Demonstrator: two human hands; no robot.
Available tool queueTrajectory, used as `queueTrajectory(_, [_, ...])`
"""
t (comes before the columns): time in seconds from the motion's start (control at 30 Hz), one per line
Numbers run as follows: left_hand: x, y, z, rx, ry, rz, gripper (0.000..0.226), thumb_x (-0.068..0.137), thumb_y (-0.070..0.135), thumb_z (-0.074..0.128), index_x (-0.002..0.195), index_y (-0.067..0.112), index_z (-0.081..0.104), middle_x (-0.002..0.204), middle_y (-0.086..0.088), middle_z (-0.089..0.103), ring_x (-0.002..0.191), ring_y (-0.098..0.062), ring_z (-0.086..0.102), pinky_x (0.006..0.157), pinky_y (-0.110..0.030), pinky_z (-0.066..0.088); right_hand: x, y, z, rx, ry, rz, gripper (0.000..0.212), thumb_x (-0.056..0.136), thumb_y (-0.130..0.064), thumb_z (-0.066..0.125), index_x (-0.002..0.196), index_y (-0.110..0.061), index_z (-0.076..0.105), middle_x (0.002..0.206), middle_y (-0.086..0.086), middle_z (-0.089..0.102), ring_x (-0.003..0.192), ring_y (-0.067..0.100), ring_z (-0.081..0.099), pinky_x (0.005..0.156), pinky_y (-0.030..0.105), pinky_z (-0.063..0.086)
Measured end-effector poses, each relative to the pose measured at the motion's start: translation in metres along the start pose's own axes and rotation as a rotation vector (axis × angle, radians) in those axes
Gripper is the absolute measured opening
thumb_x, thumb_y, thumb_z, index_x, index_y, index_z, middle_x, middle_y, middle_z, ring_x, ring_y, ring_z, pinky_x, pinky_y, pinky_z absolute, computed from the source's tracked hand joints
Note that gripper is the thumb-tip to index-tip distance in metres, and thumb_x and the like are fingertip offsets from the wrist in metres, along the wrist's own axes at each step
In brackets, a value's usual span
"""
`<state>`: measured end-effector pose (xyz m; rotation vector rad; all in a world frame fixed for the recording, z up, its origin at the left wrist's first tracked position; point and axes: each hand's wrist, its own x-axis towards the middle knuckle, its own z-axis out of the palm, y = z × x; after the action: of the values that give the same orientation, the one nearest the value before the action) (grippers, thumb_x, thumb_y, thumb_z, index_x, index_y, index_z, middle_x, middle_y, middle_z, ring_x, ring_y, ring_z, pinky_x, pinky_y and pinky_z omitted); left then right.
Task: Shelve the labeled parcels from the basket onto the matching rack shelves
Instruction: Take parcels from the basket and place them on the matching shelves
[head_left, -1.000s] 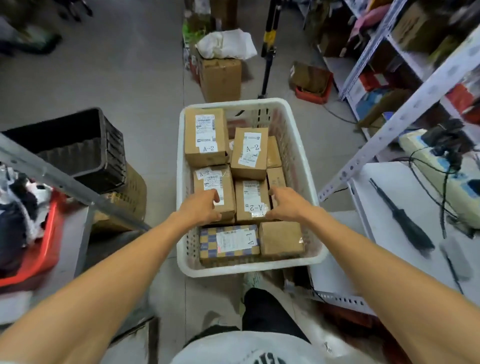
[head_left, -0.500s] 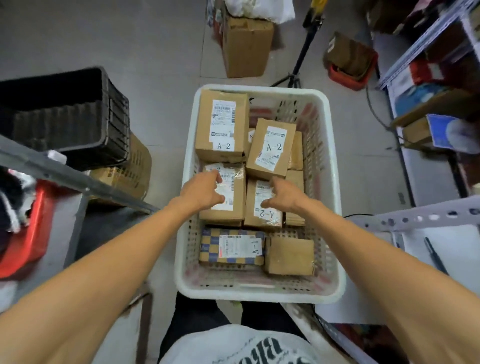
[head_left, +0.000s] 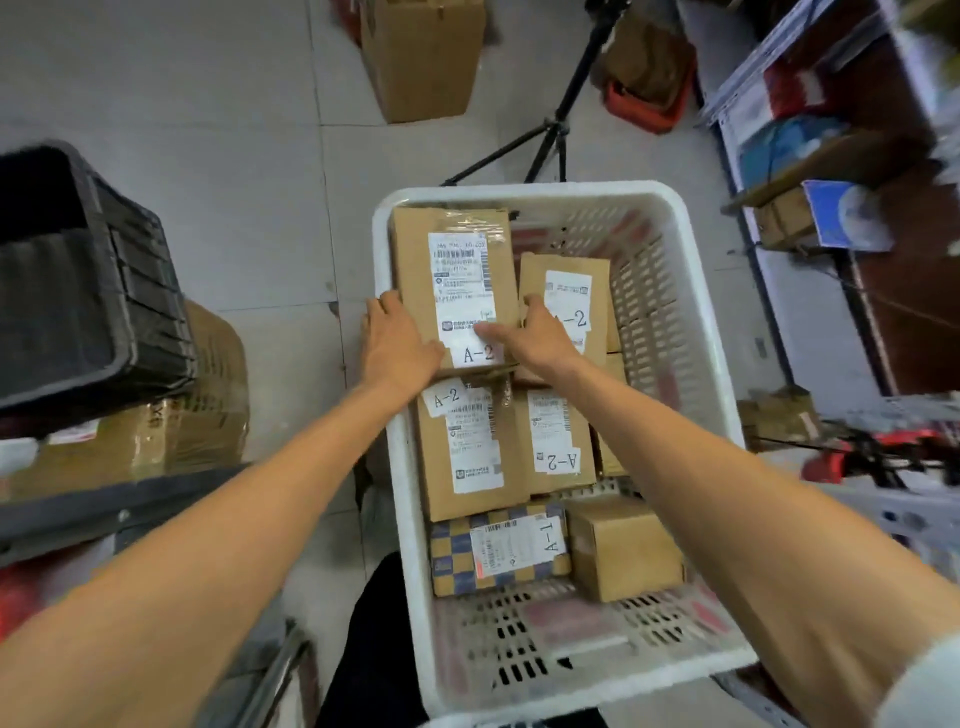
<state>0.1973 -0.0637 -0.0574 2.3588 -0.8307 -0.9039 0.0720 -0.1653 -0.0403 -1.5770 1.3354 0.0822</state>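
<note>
Inside the white basket (head_left: 519, 191), free room lies along the near edge and in the far right corner. Parcels (head_left: 467, 457) fill the left side; the large A-2 parcel (head_left: 415, 260) sits tight to the left wall. A tripod (head_left: 555, 127) stands just beyond the far rim.

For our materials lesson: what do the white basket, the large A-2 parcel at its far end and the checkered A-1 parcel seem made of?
White basket: moulded plastic, slightly glossy; slotted walls. Large A-2 parcel: matte brown cardboard, with shiny clear tape and a paper label. Checkered A-1 parcel: probably printed cardboard; boxy edges.
</note>
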Motion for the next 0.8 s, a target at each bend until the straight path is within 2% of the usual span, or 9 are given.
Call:
queueTrajectory(0.07, [0.005,-0.002,0.004,-0.056,-0.013,-0.005,0.068,0.079,0.009,0.068,0.136,0.003,0.032,0.134,-0.015,0.036,0.127,-0.029,0.035,0.107,-0.035,0.031,0.012,0.003,0.010,0.166,-0.012,0.066,0.066,0.083,-0.022,0.074,0.136,-0.009,0.036,0.132,0.008,0.058,0.110,0.020,0.061,0.089,0.025,0.047])
queueTrajectory(0.2, [0.011,0.002,0.009,-0.176,-0.058,0.031,0.066,0.075,0.002,0.070,0.126,0.008,0.029,0.128,-0.010,0.036,0.122,-0.021,0.034,0.099,-0.029,0.035,0.019,0.008,0.008,0.412,0.027,0.180,0.063,0.080,-0.003,0.074,0.133,-0.007,0.040,0.119,0.008,0.065,0.090,0.015,0.065,0.061,0.018,0.055])
queueTrajectory(0.23, [0.014,0.002,0.010,-0.237,-0.087,0.044,0.063,0.075,0.002,0.071,0.121,0.011,0.029,0.126,-0.007,0.039,0.120,-0.018,0.037,0.097,-0.027,0.039,0.018,0.011,0.003,0.414,0.032,0.183,0.062,0.080,-0.003,0.074,0.133,-0.007,0.042,0.118,0.008,0.065,0.089,0.014,0.066,0.060,0.018,0.055])
queueTrajectory(0.33, [0.025,0.006,0.006,-0.436,-0.197,0.039,0.070,0.072,0.010,0.079,0.117,0.019,0.026,0.123,0.001,0.044,0.116,-0.015,0.046,0.091,-0.027,0.047,0.009,0.022,-0.015,0.420,0.094,0.158,0.067,0.078,-0.004,0.076,0.134,-0.010,0.041,0.115,0.008,0.067,0.091,0.013,0.066,0.065,0.021,0.055])
queueTrajectory(0.43, [0.030,0.013,0.010,-0.515,-0.376,-0.020,0.114,0.063,0.016,0.086,0.147,0.028,0.010,0.142,0.003,0.041,0.130,-0.017,0.042,0.109,-0.043,0.038,-0.003,0.035,-0.029,0.395,0.121,0.132,0.080,0.072,0.001,0.079,0.137,-0.021,0.037,0.115,0.004,0.066,0.094,0.013,0.065,0.067,0.024,0.057])
queueTrajectory(0.5, [0.028,0.020,0.017,-0.481,-0.387,-0.013,0.128,0.051,0.026,0.086,0.148,0.044,0.004,0.145,0.003,0.042,0.132,-0.019,0.041,0.108,-0.049,0.038,-0.010,0.041,-0.031,0.373,0.096,0.100,0.092,0.069,-0.002,0.082,0.142,-0.028,0.031,0.119,0.002,0.065,0.103,0.019,0.065,0.080,0.036,0.058])
queueTrajectory(0.57, [0.029,0.028,0.025,-0.478,-0.362,0.018,0.127,0.042,0.034,0.082,0.145,0.049,0.008,0.142,0.002,0.045,0.131,-0.021,0.043,0.106,-0.052,0.040,-0.017,0.043,-0.029,0.408,0.112,0.087,0.093,0.071,-0.006,0.081,0.143,-0.031,0.029,0.121,0.000,0.065,0.105,0.020,0.066,0.084,0.044,0.057])
queueTrajectory(0.7, [0.015,0.043,0.025,-0.468,-0.398,0.062,0.124,0.042,0.039,0.078,0.142,0.056,0.008,0.142,0.000,0.042,0.130,-0.023,0.043,0.106,-0.052,0.039,-0.033,0.042,-0.030,0.474,0.214,0.022,0.087,0.071,-0.020,0.083,0.141,-0.023,0.032,0.122,-0.004,0.065,0.107,0.012,0.065,0.090,0.040,0.055])
queueTrajectory(0.8, [-0.009,0.052,0.016,-0.450,-0.386,0.106,0.121,0.052,0.033,0.081,0.142,0.058,0.005,0.142,0.000,0.041,0.128,-0.021,0.044,0.105,-0.050,0.042,-0.050,0.041,-0.038,0.450,0.257,-0.017,0.077,0.072,-0.017,0.083,0.135,-0.016,0.039,0.122,-0.003,0.064,0.106,0.011,0.064,0.092,0.039,0.054])
